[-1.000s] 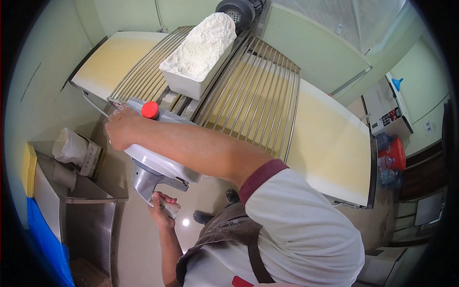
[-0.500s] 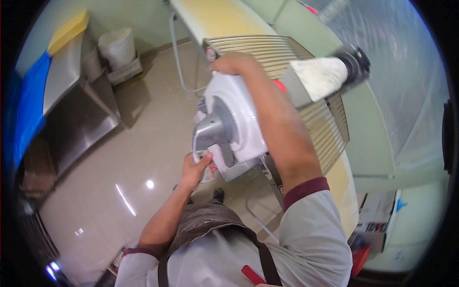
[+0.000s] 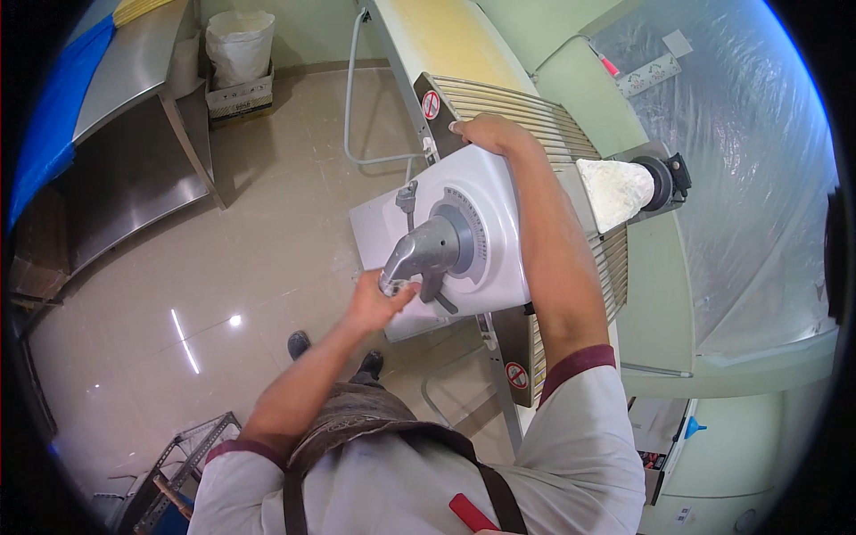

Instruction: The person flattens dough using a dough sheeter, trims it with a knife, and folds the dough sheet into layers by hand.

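Observation:
A white dough-rolling machine [image 3: 499,267] stands in front of me, with a grey metal lever handle [image 3: 417,259] on a round dial on its side panel. My left hand [image 3: 374,301] is closed around the lower end of that lever. My right hand [image 3: 489,134] rests on the top edge of the white housing, fingers curled over it, beside the wire guard [image 3: 526,111]. A floured lump of dough [image 3: 615,189] lies past my right forearm, by a black roller end.
A steel work table [image 3: 134,134] with a blue cover stands at the left, a white sack in a cardboard box [image 3: 236,67] behind it. A grey cable [image 3: 352,116] hangs by the conveyor belt [image 3: 446,40]. Plastic sheeting [image 3: 740,178] hangs at right; a wire rack [image 3: 187,455] sits low left.
The view swung from the machine's top to its side. My left hand rose and closed on the lever; my right hand stayed on the housing's upper edge.

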Motion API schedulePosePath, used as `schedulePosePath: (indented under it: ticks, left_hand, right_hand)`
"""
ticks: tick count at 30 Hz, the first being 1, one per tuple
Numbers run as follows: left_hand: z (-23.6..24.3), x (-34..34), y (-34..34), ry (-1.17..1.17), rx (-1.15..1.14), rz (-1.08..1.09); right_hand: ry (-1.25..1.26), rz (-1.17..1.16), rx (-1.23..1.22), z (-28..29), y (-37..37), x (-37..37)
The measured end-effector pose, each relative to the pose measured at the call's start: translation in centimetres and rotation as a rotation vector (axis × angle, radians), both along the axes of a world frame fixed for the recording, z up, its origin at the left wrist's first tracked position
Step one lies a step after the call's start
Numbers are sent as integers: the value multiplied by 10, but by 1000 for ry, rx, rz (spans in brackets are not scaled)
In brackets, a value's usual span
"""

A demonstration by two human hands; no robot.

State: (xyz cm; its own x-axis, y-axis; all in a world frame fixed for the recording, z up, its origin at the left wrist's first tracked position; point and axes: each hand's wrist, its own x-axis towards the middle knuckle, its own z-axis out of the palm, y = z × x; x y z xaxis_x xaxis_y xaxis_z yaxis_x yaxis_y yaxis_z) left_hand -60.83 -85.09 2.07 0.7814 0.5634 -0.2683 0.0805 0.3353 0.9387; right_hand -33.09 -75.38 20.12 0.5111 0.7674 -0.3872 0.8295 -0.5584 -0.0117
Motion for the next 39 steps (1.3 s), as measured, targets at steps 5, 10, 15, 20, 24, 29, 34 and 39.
schedulePosePath:
  ticks: [5, 10, 15, 20, 24, 29, 34, 39]
  left_hand:
    - [-18, 0, 3, -146, 95, -21]
    - [-13, 5, 1, -111, 130, -14]
    - [-19, -1, 4, -42, 114, 58]
    - [-33, 7, -1, -107, 107, 108]
    - [-41, 7, 1, -121, 101, 162]
    - [-34, 4, -8, -112, 102, 222]
    - [-40, 6, -4, -150, 22, 225]
    - [-36, 12, -7, -74, 70, 362]
  right_hand:
    - [-69, -30, 174, 2, -6, -7]
    - [38, 182, 729, 8, -50, -32]
    - [-136, 439, 969, -12, -159, -79]
    - [46, -228, 1145, -49, -396, -57]
    - [-470, -983, 1065, -204, -630, 5]
    - [233, -1313, 1884, -256, -581, -62]
    - [648, -866, 1666, -265, -592, -54]
    - [-161, -471, 584, -213, -581, 32]
